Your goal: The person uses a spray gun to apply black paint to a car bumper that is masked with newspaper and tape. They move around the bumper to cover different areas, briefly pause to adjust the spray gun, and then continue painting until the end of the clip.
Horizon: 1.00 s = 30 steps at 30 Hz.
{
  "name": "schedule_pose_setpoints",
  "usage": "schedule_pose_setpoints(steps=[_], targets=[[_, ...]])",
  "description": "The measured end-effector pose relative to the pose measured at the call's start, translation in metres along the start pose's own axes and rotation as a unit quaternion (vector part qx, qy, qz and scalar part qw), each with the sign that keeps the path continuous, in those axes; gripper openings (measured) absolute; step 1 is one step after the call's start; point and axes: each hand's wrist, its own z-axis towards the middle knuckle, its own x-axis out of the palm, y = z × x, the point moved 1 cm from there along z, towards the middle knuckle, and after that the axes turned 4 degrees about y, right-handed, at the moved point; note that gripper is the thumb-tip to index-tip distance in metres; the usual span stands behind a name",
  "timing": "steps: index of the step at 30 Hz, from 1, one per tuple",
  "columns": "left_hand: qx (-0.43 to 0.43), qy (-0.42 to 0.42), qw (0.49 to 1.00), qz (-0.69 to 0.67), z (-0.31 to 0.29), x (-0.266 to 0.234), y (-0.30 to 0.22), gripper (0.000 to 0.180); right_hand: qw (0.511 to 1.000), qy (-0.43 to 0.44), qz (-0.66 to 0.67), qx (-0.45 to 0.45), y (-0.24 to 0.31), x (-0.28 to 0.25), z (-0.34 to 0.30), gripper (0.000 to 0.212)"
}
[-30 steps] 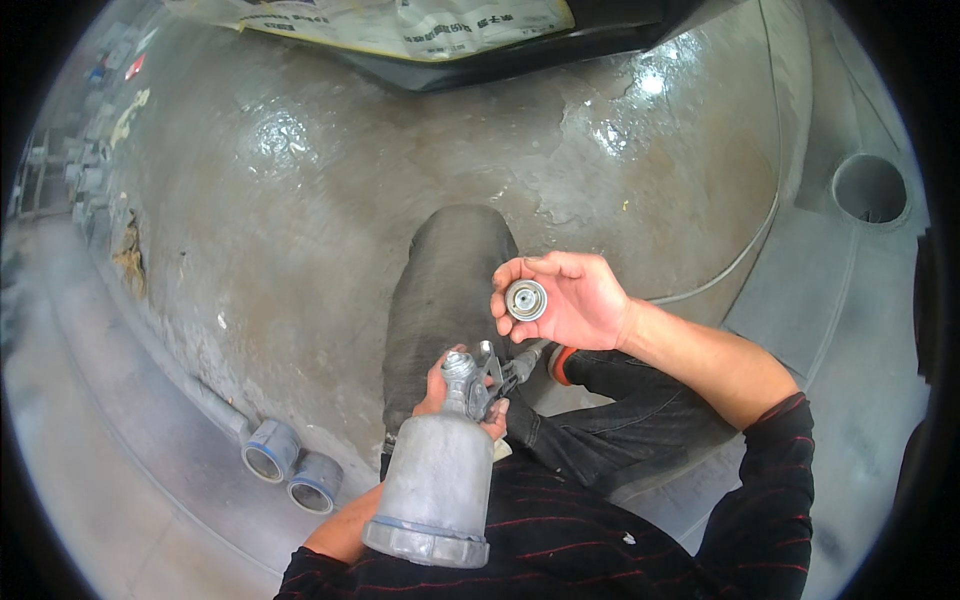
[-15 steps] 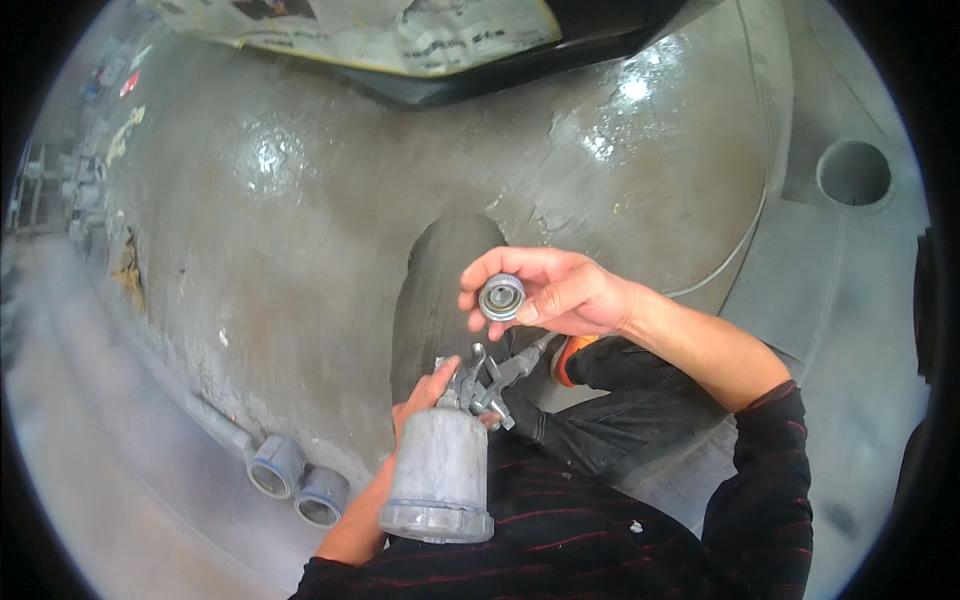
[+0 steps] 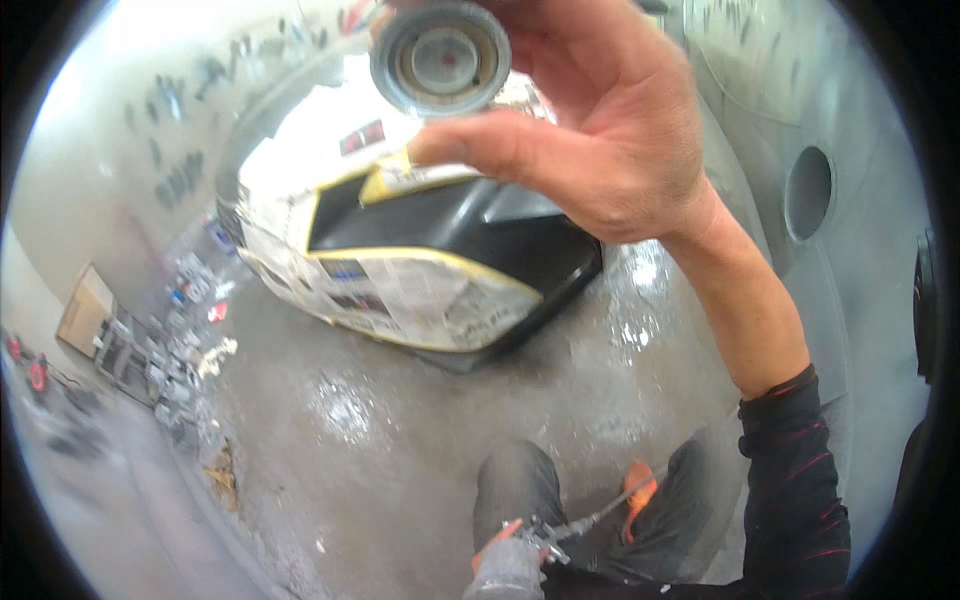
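Note:
Close to the camera, my right hand [image 3: 625, 135] pinches a round metal air cap [image 3: 440, 62] by its rim between thumb and fingers. The cap's ringed, hollow face is turned toward me. Down at the lower edge, my left hand [image 3: 490, 545] is closed round a metal spray gun [image 3: 545, 538]. Its grey cup [image 3: 508, 572] is partly cut off by the frame. A thin hose runs from the gun to the right past my legs. Most of the left fingers are hidden behind the gun.
Ahead stands a black vehicle body panel [image 3: 430, 220] masked with newspaper [image 3: 390, 300] and yellow tape. Cans and clutter [image 3: 180, 340] line the left wall, beside a cardboard piece [image 3: 85, 310]. A round duct opening [image 3: 808, 193] is at right. The floor [image 3: 390, 430] looks wet.
My right hand has lifted the air cap from above my lap up close to the camera. The view has tilted up, so the masked panel shows and the gun sits lower in the picture.

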Motion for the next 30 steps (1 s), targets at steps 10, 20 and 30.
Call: schedule_pose_setpoints(steps=[10,20,30], targets=[[0.062,0.019,0.995,0.081,0.045,-0.002,-0.018,0.06,0.945,0.012,-0.18,-0.274,0.026,-0.038,0.098,0.068],[0.075,0.023,0.99,0.114,0.06,-0.008,-0.028,0.059,0.96,-0.051,-0.161,-0.226,0.023,-0.029,0.099,0.054],[0.08,0.025,0.987,0.14,0.065,-0.013,-0.03,0.059,0.978,-0.011,-0.161,-0.134,0.005,-0.035,0.081,0.058]])
